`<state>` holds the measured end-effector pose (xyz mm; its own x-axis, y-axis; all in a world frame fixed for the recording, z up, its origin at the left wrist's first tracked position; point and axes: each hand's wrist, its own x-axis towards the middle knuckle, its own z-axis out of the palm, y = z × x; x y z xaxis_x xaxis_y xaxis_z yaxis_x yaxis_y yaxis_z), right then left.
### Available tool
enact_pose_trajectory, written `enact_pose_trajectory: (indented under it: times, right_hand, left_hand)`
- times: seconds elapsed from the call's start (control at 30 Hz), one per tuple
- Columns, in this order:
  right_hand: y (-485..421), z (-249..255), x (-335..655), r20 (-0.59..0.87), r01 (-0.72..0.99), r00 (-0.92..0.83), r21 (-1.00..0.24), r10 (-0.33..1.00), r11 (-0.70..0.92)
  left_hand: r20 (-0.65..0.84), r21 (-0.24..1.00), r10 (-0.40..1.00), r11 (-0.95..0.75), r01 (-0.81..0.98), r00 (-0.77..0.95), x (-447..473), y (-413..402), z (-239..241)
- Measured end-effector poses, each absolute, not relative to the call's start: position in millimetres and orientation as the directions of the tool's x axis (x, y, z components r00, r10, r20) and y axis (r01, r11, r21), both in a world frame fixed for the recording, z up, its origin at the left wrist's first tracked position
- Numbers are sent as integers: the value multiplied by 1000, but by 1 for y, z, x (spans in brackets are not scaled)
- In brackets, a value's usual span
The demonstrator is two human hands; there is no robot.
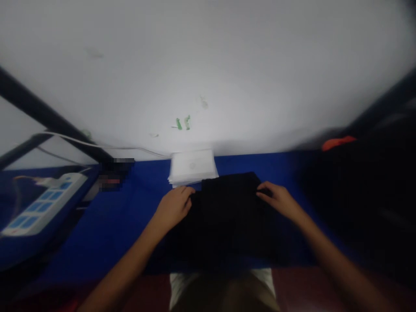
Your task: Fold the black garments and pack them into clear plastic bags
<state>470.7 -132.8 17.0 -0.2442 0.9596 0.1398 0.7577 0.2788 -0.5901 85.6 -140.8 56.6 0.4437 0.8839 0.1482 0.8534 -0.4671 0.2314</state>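
A black cloth item (230, 212) lies spread on the blue surface in front of me, its far edge folded or layered; I cannot tell what garment it is. My left hand (175, 203) pinches its far left edge between thumb and fingers. At the far right corner, my right hand (276, 197) grips the cloth with thumb and forefinger. Just beyond the cloth sits a stack of white sheets or thin packets (193, 165), close to the left fingertips.
A white power strip (42, 208) with blue sockets is at the left, with a white cable (130, 148) running along the wall. Dark frame bars (48, 112) stand left. A large dark mass (364, 203) and an orange object (338, 143) are at right.
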Motion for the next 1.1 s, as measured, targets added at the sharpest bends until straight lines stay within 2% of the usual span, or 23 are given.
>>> enact_pose_trajectory:
  times: [0.17,0.27,0.37,0.43,0.53,0.63,0.87,1.03,1.1]
  right_hand:
    - [-118,20,466,302,838,-191,-446,934,316]
    - [-109,25,460,294,888,-219,-334,930,315]
    - [-103,28,457,262,895,-264,-291,928,337]
    - [-102,30,458,263,882,-281,-308,923,357]
    - [-107,36,461,294,823,-297,-404,909,399]
    - [-115,40,465,320,764,-298,-485,900,425]
    - [-125,44,464,299,721,-323,-537,898,439]
    - [-140,58,468,354,650,-329,-587,875,482]
    - [-153,63,472,364,604,-363,-609,858,514]
  left_hand:
    - [234,266,829,-557,787,508,114,-116,59]
    - [218,217,832,-552,805,511,129,-99,51]
    - [181,179,832,-553,814,525,135,-88,42]
    - [207,203,826,-560,803,524,134,-87,41]
    - [277,282,828,-555,783,487,129,-91,44]
    - [284,341,832,-552,761,476,127,-95,47]
    - [275,412,841,-540,734,465,135,-90,42]
    - [422,448,746,-665,598,514,126,-105,61]
    - [438,475,721,-693,543,537,119,-123,71]
